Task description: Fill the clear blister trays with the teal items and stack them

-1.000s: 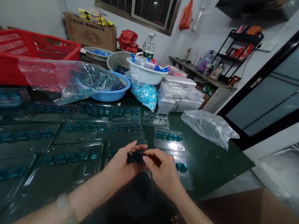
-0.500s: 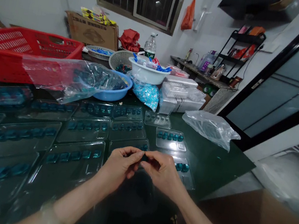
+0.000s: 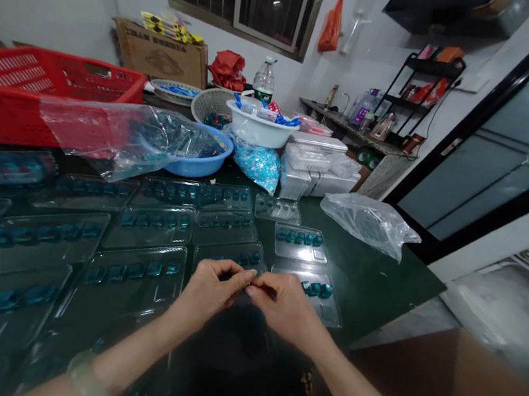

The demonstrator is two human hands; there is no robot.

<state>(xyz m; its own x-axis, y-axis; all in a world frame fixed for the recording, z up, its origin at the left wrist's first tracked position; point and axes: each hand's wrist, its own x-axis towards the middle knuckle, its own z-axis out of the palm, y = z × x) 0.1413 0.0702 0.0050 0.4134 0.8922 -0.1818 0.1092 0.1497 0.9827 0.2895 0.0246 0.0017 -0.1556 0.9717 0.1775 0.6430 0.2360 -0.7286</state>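
Note:
My left hand (image 3: 218,286) and my right hand (image 3: 281,303) meet fingertip to fingertip over the dark green table (image 3: 383,292). Each is pinched closed, and whatever lies between the fingertips is too small and hidden to name. Behind the right hand is a clear plastic tray (image 3: 330,312) with teal cube-like pieces (image 3: 317,289) in a row. Another clear tray (image 3: 299,251) with a similar row lies just beyond. The tray (image 3: 207,255) behind the left hand is partly covered by it. More trays of teal pieces (image 3: 135,269) spread out to the left.
A red basket (image 3: 44,120), a plastic bag (image 3: 118,133) and a blue basin (image 3: 204,164) stand at the back left. Behind the trays are a white basin (image 3: 260,131), a bag of blue bits (image 3: 259,167) and stacked clear boxes (image 3: 318,180). A clear bag (image 3: 372,219) lies right.
Both hands stay pinched together in nearly the same place. The fingertips have shifted slightly, and the dark piece seen between them before is now barely visible. The view has moved a little.

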